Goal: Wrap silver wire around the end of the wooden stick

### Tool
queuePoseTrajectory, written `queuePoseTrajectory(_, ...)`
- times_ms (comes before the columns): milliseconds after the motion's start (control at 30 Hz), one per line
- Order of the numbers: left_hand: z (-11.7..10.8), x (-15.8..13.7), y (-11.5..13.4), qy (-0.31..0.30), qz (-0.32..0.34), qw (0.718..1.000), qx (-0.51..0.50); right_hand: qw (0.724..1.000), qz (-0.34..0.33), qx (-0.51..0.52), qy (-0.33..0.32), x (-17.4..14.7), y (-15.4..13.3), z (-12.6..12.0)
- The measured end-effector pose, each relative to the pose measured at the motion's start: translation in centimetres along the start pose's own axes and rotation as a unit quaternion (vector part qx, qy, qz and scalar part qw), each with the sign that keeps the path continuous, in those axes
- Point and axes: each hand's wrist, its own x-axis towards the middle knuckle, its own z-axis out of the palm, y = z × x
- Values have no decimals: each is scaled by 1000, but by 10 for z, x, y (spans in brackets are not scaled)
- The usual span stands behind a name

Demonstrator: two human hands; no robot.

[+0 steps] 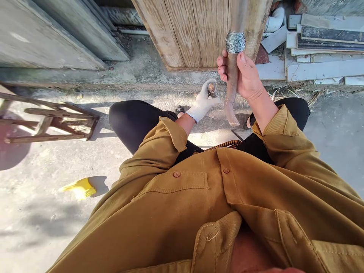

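My right hand [248, 77], bare, is closed around a bent wooden pole [232, 81] held lengthwise in front of me. The thumb and fingers grip just below a band of thin silvery wire [235, 41] wound many times around the pole. The pole's far part runs on past the top of the view; its near end curves and hangs over the ground. To the left, my left hand [201, 103] wears a white glove. Its fingers curl around a short stick-like thing with a round brown end [211, 88], seen almost end-on; the rest is hidden.
A wooden plank panel [193, 38] stands ahead, behind the pole. Stacked boards [327, 49] lie at the far right beside a white pipe elbow [275, 19]. On the left are a wooden stool [54, 112] on its side and a yellow object [81, 189] on the concrete.
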Motion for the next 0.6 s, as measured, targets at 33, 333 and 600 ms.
queuePoseTrajectory(33,5,1,-1,24,-13,1000,0,1000,-12,16,-12,1,2,2)
queuePoseTrajectory(333,10,9,2,178,-68,910,-368,921,-55,363,129,11,22,-9)
queuePoseTrajectory(600,-7,2,15,175,-112,892,-401,921,30,351,168,17,50,-16)
